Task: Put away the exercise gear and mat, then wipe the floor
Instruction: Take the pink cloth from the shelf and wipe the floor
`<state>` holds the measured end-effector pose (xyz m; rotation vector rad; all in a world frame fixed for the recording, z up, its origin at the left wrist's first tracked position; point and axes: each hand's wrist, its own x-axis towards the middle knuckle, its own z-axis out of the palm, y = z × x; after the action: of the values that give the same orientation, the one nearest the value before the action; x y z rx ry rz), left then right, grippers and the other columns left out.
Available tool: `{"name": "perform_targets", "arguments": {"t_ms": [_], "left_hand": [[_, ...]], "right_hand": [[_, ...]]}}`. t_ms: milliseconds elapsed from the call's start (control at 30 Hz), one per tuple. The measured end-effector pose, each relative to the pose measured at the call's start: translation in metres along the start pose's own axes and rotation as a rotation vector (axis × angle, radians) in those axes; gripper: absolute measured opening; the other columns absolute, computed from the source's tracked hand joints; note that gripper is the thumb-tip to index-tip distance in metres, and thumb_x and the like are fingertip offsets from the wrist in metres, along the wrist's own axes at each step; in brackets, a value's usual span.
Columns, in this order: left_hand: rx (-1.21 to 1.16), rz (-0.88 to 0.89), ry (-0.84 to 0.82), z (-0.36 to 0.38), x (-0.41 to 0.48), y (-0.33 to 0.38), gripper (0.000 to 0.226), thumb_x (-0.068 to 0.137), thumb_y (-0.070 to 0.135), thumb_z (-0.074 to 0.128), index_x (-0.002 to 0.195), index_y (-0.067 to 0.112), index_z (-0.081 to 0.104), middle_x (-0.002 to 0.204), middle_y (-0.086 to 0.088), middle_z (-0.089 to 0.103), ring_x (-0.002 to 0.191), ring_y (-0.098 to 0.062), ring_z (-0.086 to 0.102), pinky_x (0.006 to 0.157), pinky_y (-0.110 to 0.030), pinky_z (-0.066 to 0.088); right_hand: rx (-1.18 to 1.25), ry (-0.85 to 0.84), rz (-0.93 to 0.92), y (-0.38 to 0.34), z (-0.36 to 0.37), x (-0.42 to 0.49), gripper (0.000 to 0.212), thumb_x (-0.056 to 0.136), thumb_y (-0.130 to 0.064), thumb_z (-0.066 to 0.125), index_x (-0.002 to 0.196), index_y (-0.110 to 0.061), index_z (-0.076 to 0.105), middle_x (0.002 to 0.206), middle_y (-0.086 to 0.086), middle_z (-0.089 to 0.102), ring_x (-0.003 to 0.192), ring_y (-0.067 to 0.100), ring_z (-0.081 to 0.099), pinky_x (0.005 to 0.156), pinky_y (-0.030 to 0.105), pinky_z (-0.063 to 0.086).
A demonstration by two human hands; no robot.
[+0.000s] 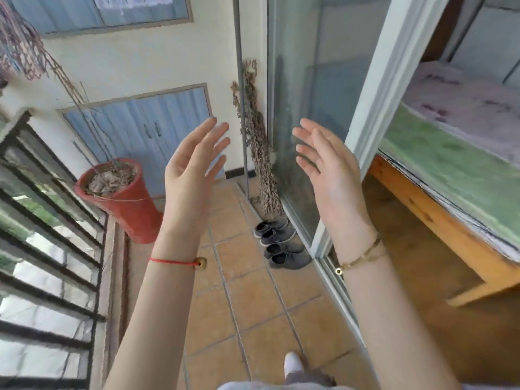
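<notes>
The orange-brown tiled floor (253, 305) carries a tall red plastic pot (126, 204) of dry leaves, standing near the black metal railing (50, 249). Two pairs of dark grey cloth shoes (281, 243) lie against the sliding door track (323, 266), just beside an upright bundle of dried brown stalks (261, 170).

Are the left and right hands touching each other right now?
Apart. The head view shows the left hand and right hand raised, palms facing, with the dried plant and tiled floor visible between them.
</notes>
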<state>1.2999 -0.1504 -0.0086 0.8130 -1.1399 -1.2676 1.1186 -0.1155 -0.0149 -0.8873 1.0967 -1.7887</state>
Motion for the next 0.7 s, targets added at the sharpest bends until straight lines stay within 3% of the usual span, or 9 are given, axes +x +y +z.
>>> {"name": "perform_targets", "arguments": {"t_ms": [100,300,467,700], "left_hand": [[-0.02,-0.083,-0.089,0.012,-0.015,-0.015,0.026,0.101,0.024,0.058,0.126,0.024,0.066,0.128,0.005,0.071,0.122,-0.012,0.065,0.112,-0.037,0.045],[-0.07,-0.212,-0.334,0.056,-0.04,-0.044,0.034,0.103,0.022,0.053,0.136,0.018,0.06,0.129,0.005,0.07,0.124,-0.012,0.063,0.109,-0.034,0.045],[-0.086,-0.299,-0.501,0.107,-0.055,-0.067,0.025,0.102,0.022,0.056,0.124,0.027,0.066,0.13,0.004,0.069,0.124,-0.012,0.063,0.114,-0.039,0.042],[-0.077,-0.377,-0.664,0.206,-0.061,-0.104,0.033,0.104,0.021,0.053,0.136,0.019,0.06,0.128,0.005,0.071,0.122,-0.011,0.064,0.11,-0.036,0.045]], "right_hand": [[-0.04,0.107,-0.003,0.0,-0.023,-0.029,0.027,0.102,-0.026,0.051,0.123,-0.017,0.066,0.118,-0.001,0.071,0.106,0.011,0.063,0.091,0.026,0.051],[-0.107,0.326,-0.038,-0.013,-0.076,-0.078,0.026,0.102,-0.028,0.05,0.122,-0.023,0.066,0.12,-0.003,0.071,0.116,0.017,0.063,0.098,0.031,0.05],[-0.118,0.497,-0.058,-0.027,-0.124,-0.104,0.029,0.102,-0.029,0.05,0.126,-0.02,0.064,0.121,-0.003,0.07,0.116,0.015,0.063,0.098,0.031,0.05],[-0.069,0.664,-0.113,-0.049,-0.21,-0.105,0.031,0.102,-0.028,0.05,0.128,-0.018,0.063,0.121,-0.002,0.07,0.117,0.014,0.063,0.101,0.033,0.048]]}}
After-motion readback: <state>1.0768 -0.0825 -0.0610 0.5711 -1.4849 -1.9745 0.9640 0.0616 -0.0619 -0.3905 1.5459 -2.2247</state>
